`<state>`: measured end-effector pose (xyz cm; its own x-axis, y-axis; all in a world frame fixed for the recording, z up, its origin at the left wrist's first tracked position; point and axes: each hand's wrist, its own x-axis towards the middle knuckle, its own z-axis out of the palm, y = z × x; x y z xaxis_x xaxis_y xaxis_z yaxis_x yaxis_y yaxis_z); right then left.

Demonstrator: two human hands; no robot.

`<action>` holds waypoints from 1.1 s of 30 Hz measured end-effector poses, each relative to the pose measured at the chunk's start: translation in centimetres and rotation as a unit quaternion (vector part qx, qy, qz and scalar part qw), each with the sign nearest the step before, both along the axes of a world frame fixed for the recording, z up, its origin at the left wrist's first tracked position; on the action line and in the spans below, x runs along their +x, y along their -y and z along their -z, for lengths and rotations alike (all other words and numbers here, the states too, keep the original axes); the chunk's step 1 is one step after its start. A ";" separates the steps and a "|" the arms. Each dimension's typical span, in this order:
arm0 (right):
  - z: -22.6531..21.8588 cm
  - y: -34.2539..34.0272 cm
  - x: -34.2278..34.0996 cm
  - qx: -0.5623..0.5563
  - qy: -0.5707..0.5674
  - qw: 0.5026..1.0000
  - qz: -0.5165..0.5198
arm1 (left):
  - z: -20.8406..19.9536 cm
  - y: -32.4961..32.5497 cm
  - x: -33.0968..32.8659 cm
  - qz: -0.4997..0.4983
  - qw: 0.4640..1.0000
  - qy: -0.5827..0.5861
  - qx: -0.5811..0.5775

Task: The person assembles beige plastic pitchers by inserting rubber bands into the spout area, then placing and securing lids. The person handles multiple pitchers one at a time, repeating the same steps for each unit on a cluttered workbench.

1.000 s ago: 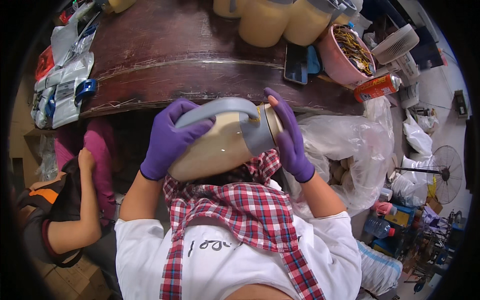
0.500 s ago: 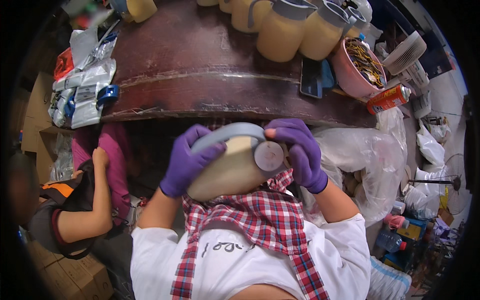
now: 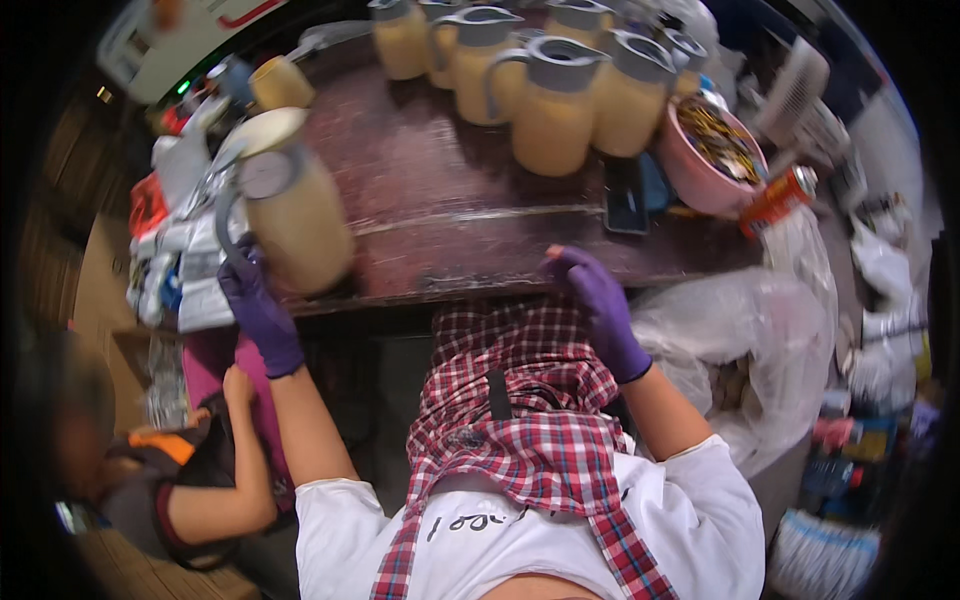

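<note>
A beige pitcher with a grey collar and handle is at the table's left front edge, slightly tilted; whether its base touches the tabletop I cannot tell. My left hand, in a purple glove, is closed round the lower part of its handle. A pale round patch shows on the collar. Over the table's front edge, above my lap, my purple-gloved right hand is open and holds nothing, its fingers stretched out. A fingertip pokes bare from that glove.
Several similar pitchers stand at the back of the dark red table. Right of them are a phone, a pink basin of wires and an orange-red spray can. Plastic bags hang lower right. A person sits close on my left.
The pitcher went from between both hands above my lap to the table's left side, carried by my left hand. My right hand has let go and opened. The view has shifted.
</note>
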<state>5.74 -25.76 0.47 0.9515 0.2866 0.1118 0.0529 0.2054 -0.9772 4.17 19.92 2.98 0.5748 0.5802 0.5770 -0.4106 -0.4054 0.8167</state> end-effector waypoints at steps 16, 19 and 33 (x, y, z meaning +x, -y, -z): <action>2.3 23.4 -15.9 -0.044 -0.046 0.801 0.595 | -0.6 3.5 7.7 -0.111 0.980 -0.047 0.160; 3.8 29.5 -14.5 -0.111 -0.170 0.808 0.552 | -2.3 15.8 14.9 0.133 0.983 -0.086 0.096; 27.8 42.6 -14.6 -0.806 -0.019 0.575 0.139 | 0.3 18.4 18.3 0.257 0.963 -0.047 0.066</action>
